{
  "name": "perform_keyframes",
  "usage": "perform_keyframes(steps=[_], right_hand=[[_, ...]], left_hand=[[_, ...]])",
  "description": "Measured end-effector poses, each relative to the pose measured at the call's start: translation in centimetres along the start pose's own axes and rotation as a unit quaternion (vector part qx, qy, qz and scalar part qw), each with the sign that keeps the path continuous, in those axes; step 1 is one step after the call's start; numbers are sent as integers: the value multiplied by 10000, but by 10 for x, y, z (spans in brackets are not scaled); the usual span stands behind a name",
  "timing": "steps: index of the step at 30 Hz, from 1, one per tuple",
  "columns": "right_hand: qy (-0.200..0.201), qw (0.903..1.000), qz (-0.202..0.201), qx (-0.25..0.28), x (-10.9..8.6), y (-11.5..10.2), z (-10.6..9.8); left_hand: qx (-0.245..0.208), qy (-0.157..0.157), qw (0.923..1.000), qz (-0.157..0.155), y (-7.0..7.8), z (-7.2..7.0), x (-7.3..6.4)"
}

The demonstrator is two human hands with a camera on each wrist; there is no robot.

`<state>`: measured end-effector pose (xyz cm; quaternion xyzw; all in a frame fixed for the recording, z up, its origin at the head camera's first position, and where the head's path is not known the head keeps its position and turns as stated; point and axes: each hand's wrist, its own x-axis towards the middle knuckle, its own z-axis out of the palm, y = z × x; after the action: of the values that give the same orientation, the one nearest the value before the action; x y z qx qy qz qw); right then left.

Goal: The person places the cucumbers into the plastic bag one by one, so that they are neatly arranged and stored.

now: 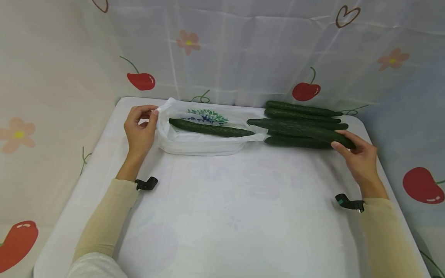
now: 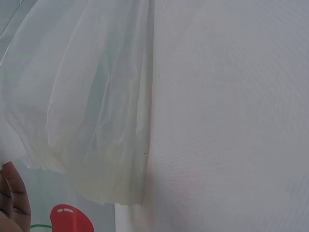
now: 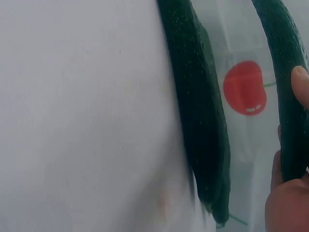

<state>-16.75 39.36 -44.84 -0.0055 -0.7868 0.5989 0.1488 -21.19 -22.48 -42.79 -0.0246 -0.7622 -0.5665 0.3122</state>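
My left hand (image 1: 140, 129) pinches the left edge of a white plastic bag (image 1: 205, 148) with a green tree print. The bag lies on its side along the back of the table, and one cucumber (image 1: 212, 129) rests inside its opened top. Over on the right, my right hand (image 1: 361, 156) grips the right end of a cucumber (image 3: 285, 53) between thumb and fingers. This cucumber is raised above several other cucumbers (image 1: 299, 142) lying side by side, its far tip reaching to the bag's right side. In the left wrist view, fingertips (image 2: 17, 191) show at the bag's edge.
A white-covered table (image 1: 236, 208) stretches toward me. Behind it hangs a pale curtain (image 1: 243, 50) printed with cherries, flowers and hearts, and similar printed sheets close off both sides. Each wrist wears a small black camera (image 1: 147, 183).
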Motion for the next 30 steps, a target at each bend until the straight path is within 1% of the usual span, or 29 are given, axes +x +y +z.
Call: perform_keyframes(steps=[3,7,10,12,16,20,30], right_hand=[[-4,9999,-32,-115,2,-3,10],[-29,9974,-25,-718,3,-7,22],[-115,9949,-52,-1001,5,-9,30],[-194,9946,-121,-1008,7,-11,37],[-309,9936,-383,-1017,10,-15,51],[-374,9911,-550,-1149,12,-19,65],[-436,9850,-441,-1613,13,-30,93]], left_hand=[[-2,-2,10000,1,-2,0,0],[43,-17,10000,-51,-3,1,0],[59,-38,9999,-79,-3,1,-1],[58,-42,9999,-75,-2,1,-1],[42,-38,10000,-55,-1,2,-1],[33,-41,10000,-58,0,2,-2],[58,-95,9999,-99,1,3,-4]])
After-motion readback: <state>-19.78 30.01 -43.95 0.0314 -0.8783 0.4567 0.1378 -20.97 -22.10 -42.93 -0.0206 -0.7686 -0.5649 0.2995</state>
